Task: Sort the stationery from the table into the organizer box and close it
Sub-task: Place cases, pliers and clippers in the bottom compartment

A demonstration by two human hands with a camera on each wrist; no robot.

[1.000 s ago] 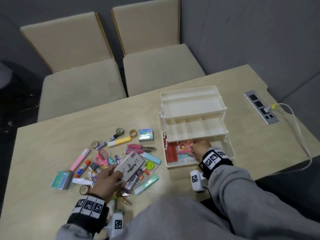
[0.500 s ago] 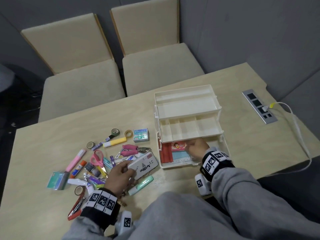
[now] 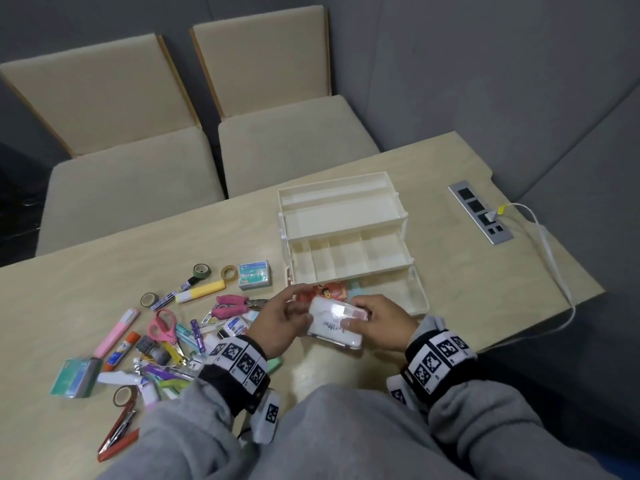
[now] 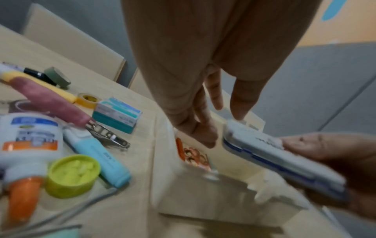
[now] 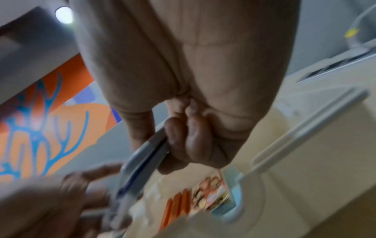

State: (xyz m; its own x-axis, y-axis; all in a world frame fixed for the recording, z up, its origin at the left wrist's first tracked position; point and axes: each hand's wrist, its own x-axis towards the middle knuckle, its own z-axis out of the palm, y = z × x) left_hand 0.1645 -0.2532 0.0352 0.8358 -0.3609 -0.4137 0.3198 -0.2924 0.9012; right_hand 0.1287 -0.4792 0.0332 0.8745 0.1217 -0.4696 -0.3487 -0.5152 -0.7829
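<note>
Both hands hold a flat white case [image 3: 334, 322] with dark lettering just in front of the cream organizer box [image 3: 420, 299]. My left hand [image 3: 306, 308] pinches its left end between thumb and fingers. My right hand [image 3: 360, 317] grips the right end, fingers curled round the edge [image 5: 162, 145]. The box stands open with its two upper trays swung back and bare. Red and patterned packets [image 3: 329, 289] lie in its bottom compartment. A pile of loose stationery lies to the left: pink scissors [image 3: 162, 325], a pink-handled punch [image 3: 230, 304], a yellow highlighter [image 3: 201, 292], a staple box [image 3: 254, 274].
A glue bottle [image 4: 28, 132], a blue highlighter [image 4: 97, 154] and a lime lid [image 4: 71, 175] lie close to my left wrist. Two beige chairs [image 3: 138, 168] stand beyond the table. A socket panel [image 3: 479, 211] with a white cable [image 3: 550, 265] sits at the right.
My left hand has carried the white case rightwards from the pile to the box front. My right hand has come out of the bottom compartment and taken the case's other end.
</note>
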